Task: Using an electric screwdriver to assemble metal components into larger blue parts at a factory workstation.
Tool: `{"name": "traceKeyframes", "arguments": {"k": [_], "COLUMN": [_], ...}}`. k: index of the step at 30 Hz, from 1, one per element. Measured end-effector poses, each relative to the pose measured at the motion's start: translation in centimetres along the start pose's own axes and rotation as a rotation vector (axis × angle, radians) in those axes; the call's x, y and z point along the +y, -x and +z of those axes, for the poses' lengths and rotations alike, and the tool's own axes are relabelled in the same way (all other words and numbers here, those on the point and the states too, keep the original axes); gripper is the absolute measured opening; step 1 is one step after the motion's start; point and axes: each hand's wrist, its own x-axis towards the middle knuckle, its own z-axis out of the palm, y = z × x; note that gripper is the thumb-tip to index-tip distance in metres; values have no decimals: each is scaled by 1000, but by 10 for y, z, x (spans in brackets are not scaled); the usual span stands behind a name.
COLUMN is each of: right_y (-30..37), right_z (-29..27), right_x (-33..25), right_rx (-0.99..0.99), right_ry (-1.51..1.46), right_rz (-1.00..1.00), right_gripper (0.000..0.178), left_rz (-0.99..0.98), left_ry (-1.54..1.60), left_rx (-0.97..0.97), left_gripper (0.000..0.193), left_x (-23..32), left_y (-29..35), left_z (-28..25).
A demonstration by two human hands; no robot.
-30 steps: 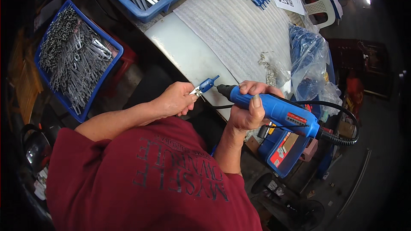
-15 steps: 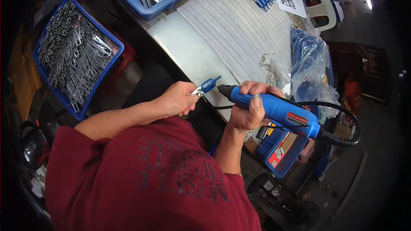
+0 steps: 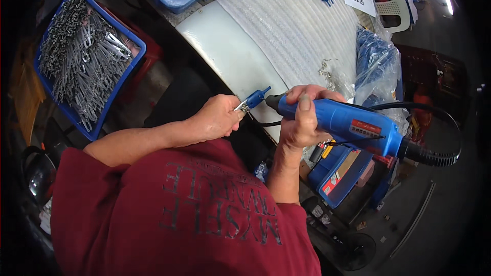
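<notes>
Here, the left hand [image 3: 217, 118] pinches a small blue-handled piece [image 3: 253, 99], while the right hand [image 3: 300, 117] grips a blue power tool [image 3: 353, 125] beside it.

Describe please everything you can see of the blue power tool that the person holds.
The blue power tool is a long handheld driver with a plastic-looking blue body, a dark nose and a red label on its side. It lies nearly level, nose toward the left hand. The right hand wraps its front part. A thick black cable leaves its rear end and loops away. Its tip meets the small blue-ended part pinched in the left hand, just off the table edge.
</notes>
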Motion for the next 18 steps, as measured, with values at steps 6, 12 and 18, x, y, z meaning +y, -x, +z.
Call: {"name": "traceKeyframes", "arguments": {"k": [6,12,18], "right_y": [3,0,-2], "right_z": [3,2,4], "right_x": [-2,-14,-12], "right_rx": [-123,-67,-36], "right_ry": [-28,-126,-155], "right_rz": [29,30,35], "right_gripper": [42,39,37], "left_rz": [-11,-32,-7], "left_ry": [-46,-33,-41], "left_rx": [-5,-1,12], "left_gripper": [15,15,16], "left_x": [-1,3,-5], "left_y": [-2,5,-1], "left_z": [-3,1,-1]}}
